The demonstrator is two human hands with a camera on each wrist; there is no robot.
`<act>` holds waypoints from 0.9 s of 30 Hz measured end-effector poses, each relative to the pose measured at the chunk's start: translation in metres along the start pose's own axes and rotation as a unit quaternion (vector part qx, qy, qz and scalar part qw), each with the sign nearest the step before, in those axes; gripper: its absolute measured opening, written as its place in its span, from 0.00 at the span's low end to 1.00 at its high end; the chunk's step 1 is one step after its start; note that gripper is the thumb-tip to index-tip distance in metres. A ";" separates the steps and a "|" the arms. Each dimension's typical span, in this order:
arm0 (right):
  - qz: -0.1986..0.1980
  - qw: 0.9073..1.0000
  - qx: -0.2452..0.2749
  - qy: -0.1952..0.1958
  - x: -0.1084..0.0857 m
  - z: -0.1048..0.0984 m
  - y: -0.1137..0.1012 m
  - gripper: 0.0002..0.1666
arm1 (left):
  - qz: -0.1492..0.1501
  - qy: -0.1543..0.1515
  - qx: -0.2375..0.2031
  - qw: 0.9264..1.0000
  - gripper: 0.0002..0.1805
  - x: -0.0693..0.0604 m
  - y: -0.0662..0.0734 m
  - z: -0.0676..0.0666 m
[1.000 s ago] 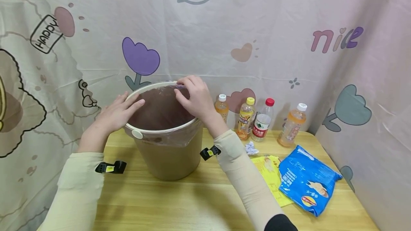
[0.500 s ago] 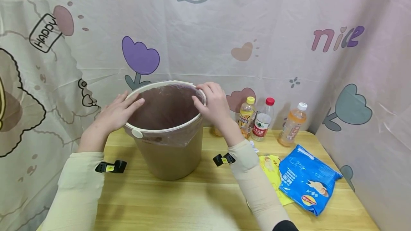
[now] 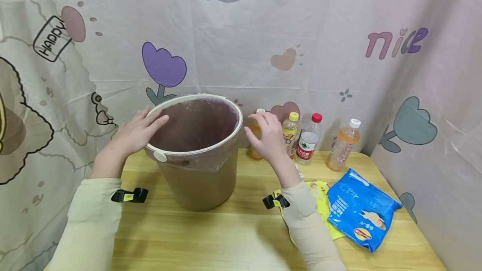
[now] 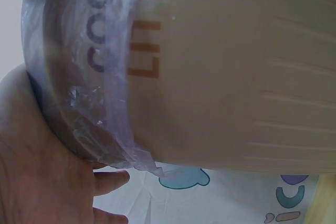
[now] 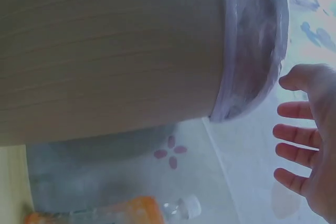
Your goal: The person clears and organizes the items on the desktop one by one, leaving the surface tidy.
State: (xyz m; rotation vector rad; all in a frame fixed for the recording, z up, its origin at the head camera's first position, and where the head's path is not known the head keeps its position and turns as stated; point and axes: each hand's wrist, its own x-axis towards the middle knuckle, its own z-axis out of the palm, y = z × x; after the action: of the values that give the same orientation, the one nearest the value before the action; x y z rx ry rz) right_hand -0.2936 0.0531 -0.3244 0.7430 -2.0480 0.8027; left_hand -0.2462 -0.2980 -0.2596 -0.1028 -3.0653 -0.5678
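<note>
A brown trash can (image 3: 201,187) with a cream rim stands upright on the table. A clear plastic liner (image 3: 211,160) is folded outward over its rim; in the left wrist view the liner's gathered edge (image 4: 118,77) runs round the outside. My left hand (image 3: 132,135) rests at the left side of the rim, fingers extended. Right of the can, my right hand (image 3: 269,137) is in the air with spread, slightly bent fingers and holds nothing. The right wrist view shows a gap between those fingertips (image 5: 286,109) and the lined rim (image 5: 257,45).
Behind my right hand stand an orange-drink bottle (image 3: 256,131), a yellow-capped bottle (image 3: 290,131) and a red-capped bottle (image 3: 308,141). Another orange-drink bottle (image 3: 342,145) is farther right. A blue snack bag (image 3: 363,210) overlaps a yellow wrapper (image 3: 320,198). A patterned curtain (image 3: 233,32) hangs behind.
My right hand has slid along the far rim to the right, then left the can and moved toward the bottles. The left hand has stayed in place.
</note>
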 end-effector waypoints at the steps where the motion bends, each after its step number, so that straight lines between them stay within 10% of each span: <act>1: 0.002 1.000 0.001 0.002 -0.003 0.000 0.002 0.17 | 0.000 0.000 -0.001 1.000 0.42 0.000 0.000 0.000; 27: 0.111 0.994 -0.025 -0.005 -0.070 -0.015 0.058 0.19 | -0.004 0.004 0.000 1.000 0.42 0.000 0.002 0.000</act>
State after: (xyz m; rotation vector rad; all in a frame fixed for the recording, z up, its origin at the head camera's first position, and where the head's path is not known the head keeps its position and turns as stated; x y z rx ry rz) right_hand -0.2931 0.1161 -0.3913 0.4978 -2.1762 0.8686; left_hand -0.2459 -0.2964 -0.2586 -0.0867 -3.0586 -0.5677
